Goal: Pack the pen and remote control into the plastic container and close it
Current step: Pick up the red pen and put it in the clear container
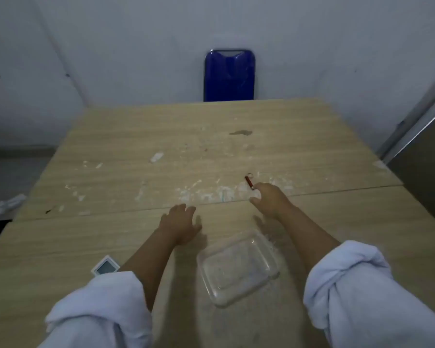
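Right of centre on the worktop (312,136), the red pen (249,182) lies with its long axis running upper left to lower right, ringed end farthest. The right hand (269,200), fingers loosely curled, touches its near tip. The left hand (180,226) rests spread flat, holding nothing, beside the clear plastic container (237,268), lower centre.

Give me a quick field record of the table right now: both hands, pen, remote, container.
right hand: reaching out to the near end of the pen, not clearly gripping it
left hand: open, palm down, low over the table, holding nothing
pen: small, red, lying on the table beyond the container
remote control: white with a screen, on the table at near left, partly hidden by the left sleeve
plastic container: clear, between the forearms, nothing visible inside
table: wooden, with white flecks
packed so far: nothing
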Demonstrator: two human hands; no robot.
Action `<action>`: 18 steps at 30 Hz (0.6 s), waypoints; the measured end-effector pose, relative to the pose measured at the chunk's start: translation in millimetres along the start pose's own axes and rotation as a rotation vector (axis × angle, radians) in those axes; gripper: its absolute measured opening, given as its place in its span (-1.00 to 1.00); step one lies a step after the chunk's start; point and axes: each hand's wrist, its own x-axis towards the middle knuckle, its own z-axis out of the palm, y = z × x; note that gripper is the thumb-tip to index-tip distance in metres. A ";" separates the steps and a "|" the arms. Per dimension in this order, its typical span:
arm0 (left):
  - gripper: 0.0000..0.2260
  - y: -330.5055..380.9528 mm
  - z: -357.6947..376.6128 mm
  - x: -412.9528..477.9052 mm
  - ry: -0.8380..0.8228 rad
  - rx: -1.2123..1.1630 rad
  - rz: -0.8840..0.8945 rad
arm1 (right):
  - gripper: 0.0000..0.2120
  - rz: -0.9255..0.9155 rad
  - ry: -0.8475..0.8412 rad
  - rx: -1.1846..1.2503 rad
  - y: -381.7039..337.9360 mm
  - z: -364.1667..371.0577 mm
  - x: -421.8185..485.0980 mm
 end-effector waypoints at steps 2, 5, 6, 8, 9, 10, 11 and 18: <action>-0.52 -1.1 7.4 11.9 0.023 -0.001 -0.015 | -0.59 0.029 0.076 0.006 5.2 3.8 11.8; -0.57 -8.7 24.6 26.9 0.082 0.042 0.017 | -0.66 0.076 0.139 0.025 15.4 15.8 28.5; -0.58 -11.4 29.9 29.5 0.119 0.061 0.034 | -0.68 0.079 0.157 0.030 17.5 19.5 32.9; -0.58 -17.0 40.6 35.0 0.205 0.059 0.047 | -0.69 0.078 0.203 0.044 23.4 25.8 43.7; -0.56 -19.0 45.5 36.5 0.237 0.043 0.049 | -0.68 0.084 0.216 0.050 26.9 29.1 49.9; -0.55 -20.3 48.7 37.3 0.269 0.012 0.044 | -0.67 0.088 0.228 0.056 29.8 31.1 55.5; -0.53 -21.5 53.1 38.8 0.298 -0.013 0.043 | -0.66 0.093 0.235 0.060 32.4 33.9 62.0; -0.52 -19.7 69.7 35.1 0.390 -0.038 0.044 | -0.77 0.126 0.271 0.030 37.7 48.8 87.8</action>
